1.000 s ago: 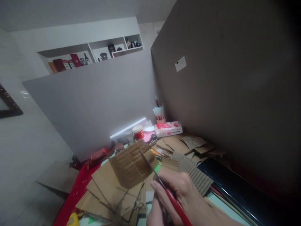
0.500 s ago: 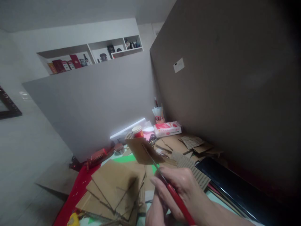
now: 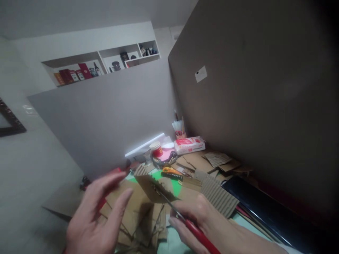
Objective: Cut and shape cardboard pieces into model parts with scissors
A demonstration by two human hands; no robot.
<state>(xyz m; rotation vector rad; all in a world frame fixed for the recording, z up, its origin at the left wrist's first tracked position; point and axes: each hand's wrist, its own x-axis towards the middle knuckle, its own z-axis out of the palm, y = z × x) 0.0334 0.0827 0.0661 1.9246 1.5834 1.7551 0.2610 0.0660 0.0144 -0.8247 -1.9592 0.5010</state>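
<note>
My right hand (image 3: 209,222) is closed around a red-handled tool (image 3: 200,235) with a thin metal shaft. The shaft points up and left to a small piece of brown cardboard (image 3: 148,188), tilted above the table. The shaft's tip meets the cardboard near its ragged edge; whether it pierces it I cannot tell. Left of that piece, my left hand (image 3: 97,215) is raised, slightly blurred, with thumb and fingers apart and nothing in them. Below it lies a stack of cut cardboard sheets (image 3: 125,231), partly hidden by the hand.
A yellow-and-black cutter (image 3: 171,174) lies on a green patch behind the cardboard. Farther back are a red paper cup (image 3: 156,150), a tissue pack (image 3: 189,145) and a pen holder (image 3: 180,133). Corrugated cardboard (image 3: 217,192) and a glossy black object (image 3: 267,215) lie to the right.
My left hand has come into clear view at the left, fingers spread. The cardboard at the tool's tip has moved down and left and turned, uncovering the cutter behind it.
</note>
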